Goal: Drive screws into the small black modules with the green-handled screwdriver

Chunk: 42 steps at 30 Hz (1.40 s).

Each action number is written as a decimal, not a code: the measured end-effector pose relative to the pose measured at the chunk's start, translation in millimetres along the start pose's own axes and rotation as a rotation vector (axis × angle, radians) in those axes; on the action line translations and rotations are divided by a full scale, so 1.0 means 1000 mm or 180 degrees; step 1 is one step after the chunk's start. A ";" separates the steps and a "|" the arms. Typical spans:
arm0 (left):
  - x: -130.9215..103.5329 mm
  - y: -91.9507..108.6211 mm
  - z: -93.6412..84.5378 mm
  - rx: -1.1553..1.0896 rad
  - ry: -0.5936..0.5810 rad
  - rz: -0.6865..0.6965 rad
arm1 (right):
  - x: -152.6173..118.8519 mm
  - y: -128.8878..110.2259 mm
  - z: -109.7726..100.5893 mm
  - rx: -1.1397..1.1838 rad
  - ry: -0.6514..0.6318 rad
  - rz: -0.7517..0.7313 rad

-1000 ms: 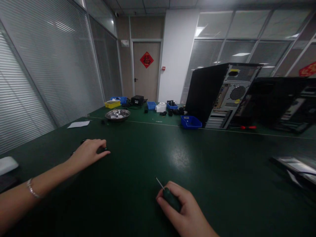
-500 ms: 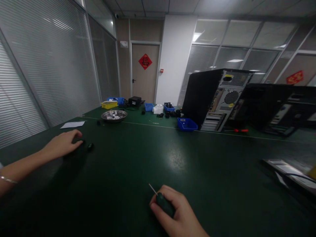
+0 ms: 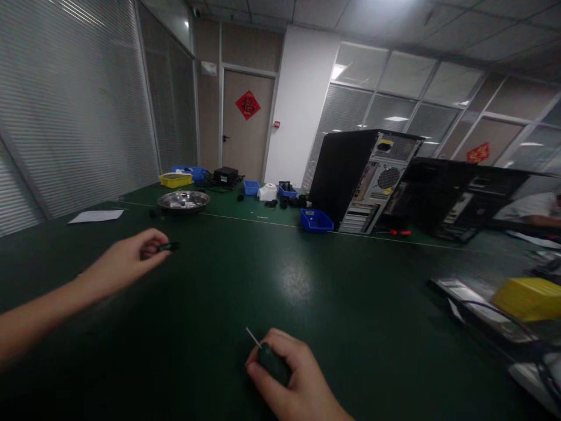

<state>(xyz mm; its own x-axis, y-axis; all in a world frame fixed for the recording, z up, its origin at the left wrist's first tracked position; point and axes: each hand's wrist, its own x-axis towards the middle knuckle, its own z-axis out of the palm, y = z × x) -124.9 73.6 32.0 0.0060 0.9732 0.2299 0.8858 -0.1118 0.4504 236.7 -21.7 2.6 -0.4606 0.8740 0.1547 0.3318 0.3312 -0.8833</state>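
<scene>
My right hand (image 3: 287, 371) is wrapped round the dark green handle of a small screwdriver (image 3: 272, 363), whose thin metal shaft points up and to the left. Over on the left, my left hand (image 3: 135, 252) pinches a small dark part (image 3: 170, 247) between thumb and fingers; its kind is too small and dark to make out. Beneath both hands lies the dark green table top (image 3: 219, 280). Beyond the left hand are a steel dish (image 3: 184, 202) with small pieces in it and a white sheet of paper (image 3: 96, 216).
A black computer tower (image 3: 346, 175) stands at the back right beside a blue bin (image 3: 316, 221). A yellow tray (image 3: 175, 179) and a black box (image 3: 225, 176) sit far back. Near the right edge are a yellow block (image 3: 528, 298), cables and a person's arm (image 3: 541, 220).
My left hand has closed on the small dark part and lifted it off the table, moving right. My right hand still holds the screwdriver. The view has turned right.
</scene>
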 end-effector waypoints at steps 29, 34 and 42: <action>-0.078 0.104 0.076 -0.1067 -0.1300 0.1790 | 0.003 0.014 -0.021 -0.0495 0.0363 -0.0326; -0.078 0.108 0.074 -0.1121 -0.1336 0.1718 | 0.005 0.010 -0.018 -0.0539 0.0168 -0.0503; -0.078 0.106 0.076 -0.1146 -0.1281 0.1712 | 0.001 0.013 -0.015 -0.0566 0.0044 -0.0533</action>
<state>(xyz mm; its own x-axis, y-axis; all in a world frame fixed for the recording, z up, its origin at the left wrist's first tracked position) 3.5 0.7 -3.6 0.6238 0.7566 0.1959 0.5074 -0.5827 0.6348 252.8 -10.8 -1.7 -0.5105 0.8060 0.2998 0.3919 0.5284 -0.7531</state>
